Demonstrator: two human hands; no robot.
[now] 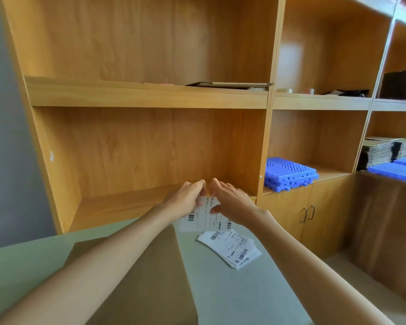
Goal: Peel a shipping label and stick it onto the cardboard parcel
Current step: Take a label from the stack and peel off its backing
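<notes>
While both bare hands lift one white barcoded shipping label above the far edge of the pale green desk, the left hand pinches its upper left corner and the right hand pinches its top edge, likely to start peeling the backing. Near and left lies the flat brown cardboard parcel, partly covered by the left forearm. A fanned stack of white labels rests to the right. Fingertips hide the peeled corner.

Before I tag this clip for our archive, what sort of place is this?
Probably a small packing or shipping room: a stack of shipping labels on the table, flattened cardboard stacks on wooden shelving.
</notes>
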